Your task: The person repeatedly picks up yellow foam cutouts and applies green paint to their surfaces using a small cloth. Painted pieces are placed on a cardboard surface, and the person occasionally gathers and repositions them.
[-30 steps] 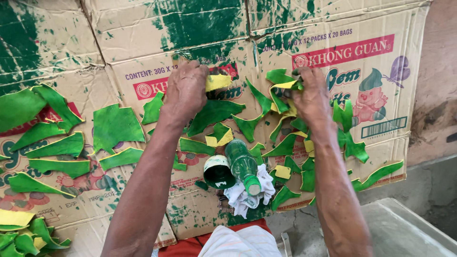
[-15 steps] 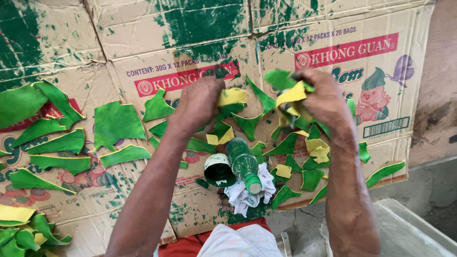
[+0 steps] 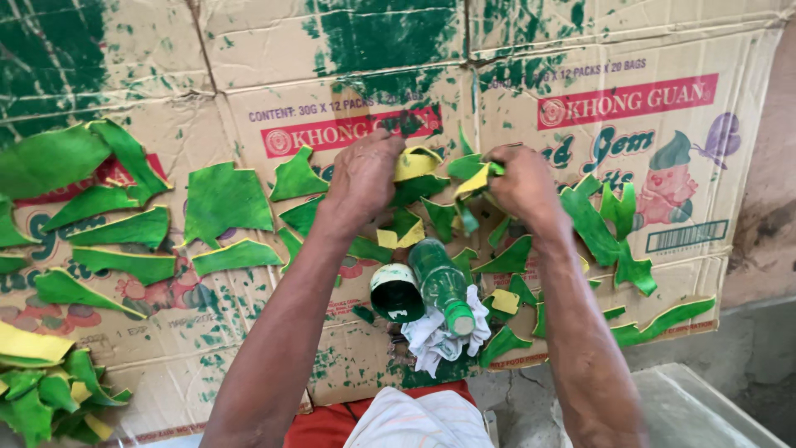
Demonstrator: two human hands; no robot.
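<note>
Nearest to us, at the bottom centre of the frame, sits a green plastic bottle (image 3: 443,286) lying on a white rag (image 3: 431,340), its long axis running from upper left to lower right with the capped end toward us; just to its left, touching or nearly so, a small paint-stained tin (image 3: 395,292) shows its dark mouth. Both lie between our forearms, below the hands

Farther up, at frame centre, our left hand (image 3: 365,178) is curled, fingers pinching a yellow-and-green painted scrap (image 3: 414,162). Our right hand (image 3: 521,184) is likewise closed, pinching a second yellow-green scrap (image 3: 474,178) at its tip. The two hands are near one another, the scraps meeting or almost meeting in the gap between them; we cannot tell whether it is one piece or two. Each hand is about equally near its own piece

Around and under the hands lies a loose heap of green cut pieces (image 3: 431,216), crowded, with little bare surface. To the left, larger green pieces (image 3: 224,199) lie well apart on flattened cardboard (image 3: 274,50), which leaves room on the upper left and upper middle. A pile of green and yellow offcuts (image 3: 50,390) fills the lower left corner. The cardboard's edge runs down the right side, beyond which is bare grey floor (image 3: 771,249)
</note>
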